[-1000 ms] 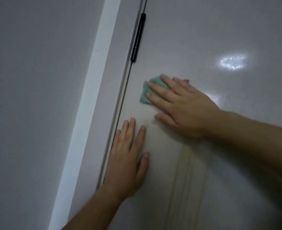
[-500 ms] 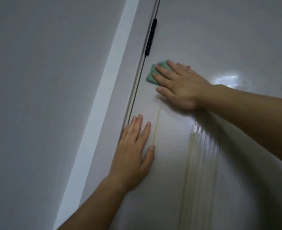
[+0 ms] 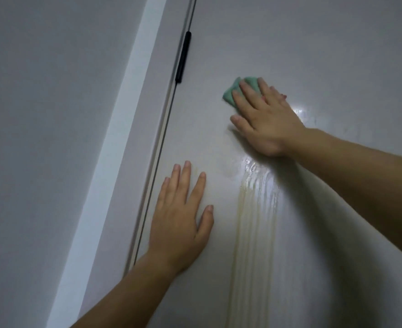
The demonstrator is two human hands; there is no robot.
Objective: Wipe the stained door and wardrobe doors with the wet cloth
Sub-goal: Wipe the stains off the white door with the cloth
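1 left hand is lying flat, fingers spread, on the door below 1 black hinge; yellowish streaks are running down the panel; 1 right hand, fingers straight, is pressing 1 green cloth against it higher up.

two hands, one cloth, one hinge

Cloth: off it slides to the right. It was tucked just below the hinge by the door edge, and now it's well out from the hinge on the door panel.
Right hand: rides along flat on the cloth, away from the hinge.
Yellow line: the thin streak below the hinge has thinned to a faint smear.
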